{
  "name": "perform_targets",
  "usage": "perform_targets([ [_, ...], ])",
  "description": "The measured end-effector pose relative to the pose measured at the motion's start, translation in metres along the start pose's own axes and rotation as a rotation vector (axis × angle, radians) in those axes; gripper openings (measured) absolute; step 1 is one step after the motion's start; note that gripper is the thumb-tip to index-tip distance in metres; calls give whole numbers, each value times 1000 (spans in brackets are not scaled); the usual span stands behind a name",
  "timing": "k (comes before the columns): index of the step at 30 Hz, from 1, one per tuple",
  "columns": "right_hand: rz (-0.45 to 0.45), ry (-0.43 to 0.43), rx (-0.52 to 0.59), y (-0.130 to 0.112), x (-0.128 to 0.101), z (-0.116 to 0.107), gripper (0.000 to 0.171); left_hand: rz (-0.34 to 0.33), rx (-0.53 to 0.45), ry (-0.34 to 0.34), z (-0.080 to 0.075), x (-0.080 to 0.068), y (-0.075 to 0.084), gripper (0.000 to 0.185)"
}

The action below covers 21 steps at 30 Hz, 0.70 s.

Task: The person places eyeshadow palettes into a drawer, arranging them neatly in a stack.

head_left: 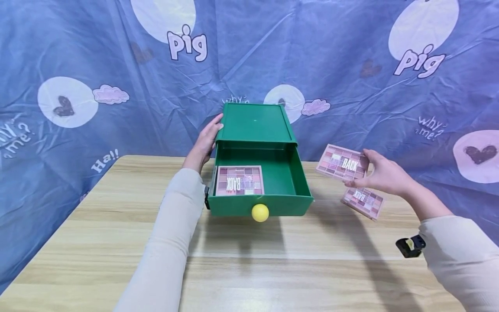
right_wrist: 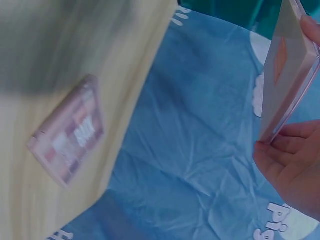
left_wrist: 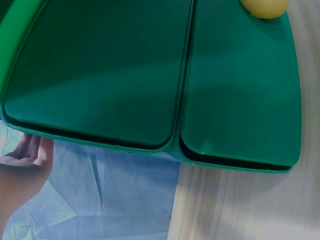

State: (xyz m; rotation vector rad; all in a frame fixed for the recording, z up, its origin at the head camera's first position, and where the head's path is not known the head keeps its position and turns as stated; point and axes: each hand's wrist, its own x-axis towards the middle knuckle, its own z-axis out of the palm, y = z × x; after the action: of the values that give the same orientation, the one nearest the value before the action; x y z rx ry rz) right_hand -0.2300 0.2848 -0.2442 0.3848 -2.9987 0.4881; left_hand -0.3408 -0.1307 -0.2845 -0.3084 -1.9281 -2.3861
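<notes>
Held above the table (head_left: 117,242), just right of the open green drawer (head_left: 260,190): a pink eyeshadow palette (head_left: 342,162), lettered "BACK", tilted with its face toward the head camera. Pinched along its right edge by the right hand (head_left: 383,175), thumb over the top, fingers curled beneath; in the right wrist view seen edge-on (right_wrist: 290,70), gripped between a fingertip at the upper corner and fingers (right_wrist: 292,150) under the lower edge. Right forearm reaching in from the lower right, cream sleeve (head_left: 464,260) ending short of the wrist, a small black camera unit (head_left: 410,246) strapped just below it.

Directly beneath that hand, flat on the table near its right edge: a second palette (head_left: 362,202) of the same kind, also visible, blurred, in the right wrist view (right_wrist: 67,135). A third palette (head_left: 239,180) lying inside the drawer, against its front left corner, lettering sideways.

Drawer pulled well forward out of its green case (head_left: 255,123), yellow round knob (head_left: 260,212) on the front panel. Left hand (head_left: 205,143) laid against the left side of the case, fingers straight and touching the upper corner, thumb side down; no curl around anything. Left arm stretched forward in a cream sleeve from the lower middle. In the left wrist view, the green side walls (left_wrist: 125,75) filling the frame, knob (left_wrist: 264,7) at the top edge, fingers (left_wrist: 30,150) at the lower left.

Behind everything, a blue cloth backdrop (head_left: 351,65) printed with "pig", hearts and clouds.
</notes>
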Motion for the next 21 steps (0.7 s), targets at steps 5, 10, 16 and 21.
perform_targets([
  [5,24,9,6,-6,2,-15,108,7,-2,3,1,0,-1,48],
  [10,25,15,5,-12,2,-26,108,5,10,-7,1,0,-2,48],
  [16,-9,31,-1,-22,6,-37,106,11,0,-8,1,0,-1,48],
  [21,-24,38,0,-34,9,-43,106,14,-2,-4,0,0,-1,48],
])
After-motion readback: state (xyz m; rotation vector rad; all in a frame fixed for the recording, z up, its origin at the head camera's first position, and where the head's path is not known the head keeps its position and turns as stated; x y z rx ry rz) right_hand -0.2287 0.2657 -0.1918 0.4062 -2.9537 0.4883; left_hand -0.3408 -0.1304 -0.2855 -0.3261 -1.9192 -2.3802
